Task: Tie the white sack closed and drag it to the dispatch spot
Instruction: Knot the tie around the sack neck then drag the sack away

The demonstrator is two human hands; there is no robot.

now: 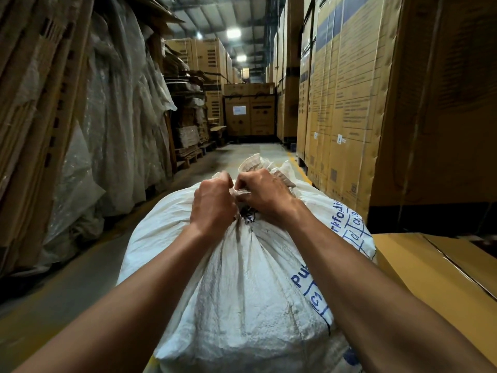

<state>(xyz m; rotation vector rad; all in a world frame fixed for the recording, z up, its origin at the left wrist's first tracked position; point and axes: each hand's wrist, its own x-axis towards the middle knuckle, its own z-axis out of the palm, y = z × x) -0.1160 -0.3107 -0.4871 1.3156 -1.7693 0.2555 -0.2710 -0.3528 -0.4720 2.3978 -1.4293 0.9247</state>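
Sack of white woven plastic with blue print [242,286], bulging full, lying on the grey concrete aisle floor [88,267] directly before the person. Left hand [212,204] and right hand [265,196], both clenched, each grip grasping the gathered neck at the sack's top, knuckles almost touching. Bunched mouth fabric protrudes beyond the right hand. Flat yellow-brown cardboard carton [441,270] just right of the sack; tall stacked cardboard boxes [347,103] beyond it; clear plastic sheeting [121,103] left of the sack.

One white sack [242,278], two hands, left [212,203] and right [265,196], two ceiling lights [233,33]
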